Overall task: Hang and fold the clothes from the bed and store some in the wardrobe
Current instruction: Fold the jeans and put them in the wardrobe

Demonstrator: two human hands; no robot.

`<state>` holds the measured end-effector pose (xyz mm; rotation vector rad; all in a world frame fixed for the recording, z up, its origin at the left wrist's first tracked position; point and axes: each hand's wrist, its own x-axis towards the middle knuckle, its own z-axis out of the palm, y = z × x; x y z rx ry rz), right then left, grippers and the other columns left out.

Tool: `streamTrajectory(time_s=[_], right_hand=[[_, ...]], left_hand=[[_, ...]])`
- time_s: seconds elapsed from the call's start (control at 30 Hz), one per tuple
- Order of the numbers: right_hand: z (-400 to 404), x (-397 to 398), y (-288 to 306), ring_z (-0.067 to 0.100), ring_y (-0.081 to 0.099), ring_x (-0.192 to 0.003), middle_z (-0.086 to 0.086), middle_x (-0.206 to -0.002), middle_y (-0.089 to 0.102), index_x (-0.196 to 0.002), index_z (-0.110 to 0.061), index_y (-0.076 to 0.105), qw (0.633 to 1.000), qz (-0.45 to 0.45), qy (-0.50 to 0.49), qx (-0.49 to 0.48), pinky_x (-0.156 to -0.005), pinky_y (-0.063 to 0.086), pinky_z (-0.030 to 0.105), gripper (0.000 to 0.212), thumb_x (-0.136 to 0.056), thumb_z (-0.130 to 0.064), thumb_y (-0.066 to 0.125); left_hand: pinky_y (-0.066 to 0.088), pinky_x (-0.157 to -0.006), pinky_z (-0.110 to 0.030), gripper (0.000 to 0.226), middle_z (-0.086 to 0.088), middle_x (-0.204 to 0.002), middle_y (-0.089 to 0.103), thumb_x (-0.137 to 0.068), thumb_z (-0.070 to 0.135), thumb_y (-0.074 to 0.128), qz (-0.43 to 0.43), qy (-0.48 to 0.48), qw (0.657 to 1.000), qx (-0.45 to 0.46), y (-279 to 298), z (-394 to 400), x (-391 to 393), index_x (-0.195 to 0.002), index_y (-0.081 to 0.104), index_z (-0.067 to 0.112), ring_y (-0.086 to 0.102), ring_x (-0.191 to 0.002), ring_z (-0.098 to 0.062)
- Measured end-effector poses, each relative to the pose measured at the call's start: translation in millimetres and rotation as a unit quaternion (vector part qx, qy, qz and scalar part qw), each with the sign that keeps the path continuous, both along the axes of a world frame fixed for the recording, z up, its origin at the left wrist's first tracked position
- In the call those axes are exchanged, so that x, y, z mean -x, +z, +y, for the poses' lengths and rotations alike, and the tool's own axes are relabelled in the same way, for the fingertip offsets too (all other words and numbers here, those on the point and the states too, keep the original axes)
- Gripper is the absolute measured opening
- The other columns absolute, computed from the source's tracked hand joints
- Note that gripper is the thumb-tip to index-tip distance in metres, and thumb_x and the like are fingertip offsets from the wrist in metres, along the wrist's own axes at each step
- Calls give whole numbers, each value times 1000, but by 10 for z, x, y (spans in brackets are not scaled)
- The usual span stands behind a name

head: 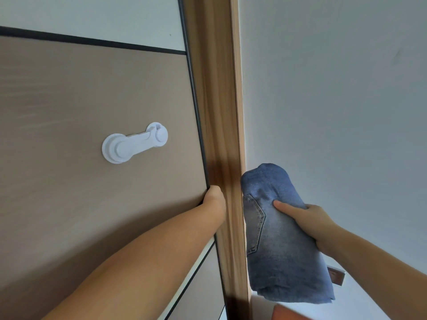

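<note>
A folded pair of blue jeans [277,245] is held up in front of the white wall, right of the wardrobe frame. My right hand [309,220] grips the jeans from the right, thumb lying across the top. My left hand [213,196] reaches to the right edge of the beige sliding wardrobe door [92,107]; its fingers curl round that edge and are hidden behind it. The door stands against the wooden frame [219,112].
A white plastic child-safety latch [134,143] is stuck on the door panel. A white wall [335,88] fills the right side. A wooden-looking object [336,276] pokes out behind the jeans, and an orange-brown thing [291,312] shows at the bottom.
</note>
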<state>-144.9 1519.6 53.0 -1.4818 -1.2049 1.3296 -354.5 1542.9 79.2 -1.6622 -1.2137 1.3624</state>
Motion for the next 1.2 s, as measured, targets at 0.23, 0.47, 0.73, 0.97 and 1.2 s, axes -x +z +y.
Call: streamTrajectory(time_s=[0.23,0.47,0.73,0.97,1.2], right_hand=[[-205,127,-113,21,69,-78,5,-90,71,-96,-10,67,1000,11,20,2,-56,50,25,56,-61,-49,86],[-517,321,-298,25,68,-85,6,-95,70,-100,-7,67,997,38,56,23,-68,54,31,60,-63,-51,85],[-996,622,-354,23,69,-82,5,-92,71,-96,-8,67,993,36,113,22,-65,54,30,59,-62,-52,85],[-1497,890,-365,21,68,-81,3,-93,69,-95,-12,64,990,32,132,23,-62,52,27,62,-57,-55,86],[-2072,1001,-387,20,69,-80,2,-91,70,-92,-14,62,988,9,152,11,-59,51,26,61,-57,-58,85]], left_hand=[[33,-98,-38,47,-7,-145,46,-104,32,21,-25,-19,999,8,32,-634,136,-146,38,18,42,-132,-29],[34,-76,-37,37,-5,-129,59,-103,23,32,-8,-22,999,23,48,-1281,315,-128,58,17,55,-115,-26],[33,-71,-34,33,-1,-121,64,-101,20,36,-66,2,998,4,60,-1984,512,-118,64,17,60,-109,-24],[31,-69,-33,31,0,-114,66,-100,18,37,-78,3,997,-6,51,-2578,718,-110,66,18,61,-103,-22],[34,-72,-33,31,0,-114,66,-102,20,36,-87,16,996,-28,63,-3003,821,-110,66,18,62,-104,-22]])
